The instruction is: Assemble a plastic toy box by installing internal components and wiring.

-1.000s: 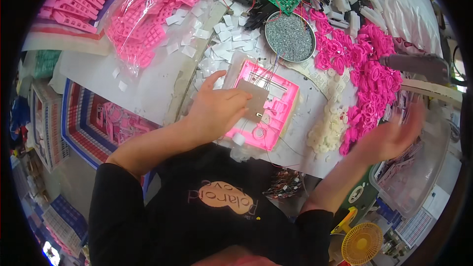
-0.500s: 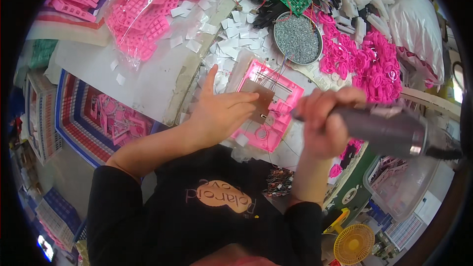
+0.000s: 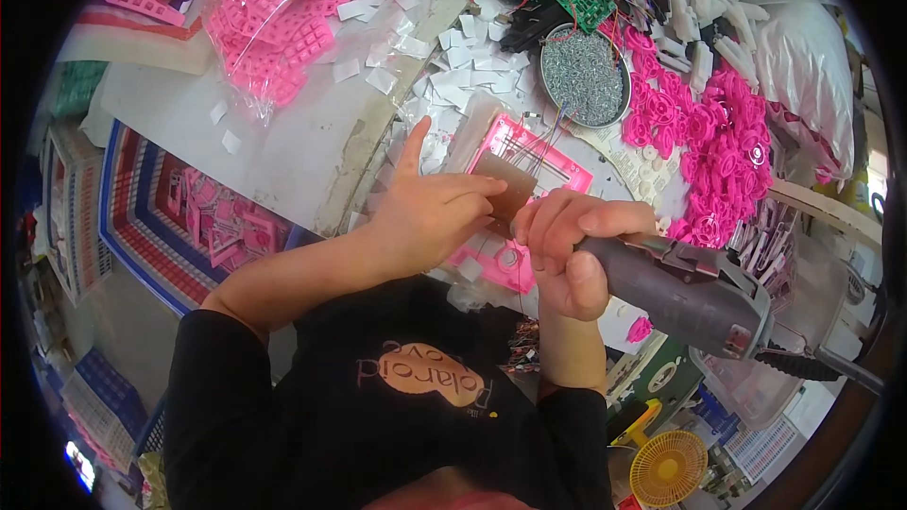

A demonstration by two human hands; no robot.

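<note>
Evidently the grey worktop is loaded so parts lie within reach. At right of centre, the right hand is clamped around a dark handheld power tool, its body trailing right, likely to aim the tip, which the fist hides. Just beside it, mid-frame, a pink casing lies open side up, exposing its inside. Above sits a round dish, probably to contain small screws. On the casing's brown board, the left hand rests fingertips, gripping nothing, seemingly to steady it.
</note>
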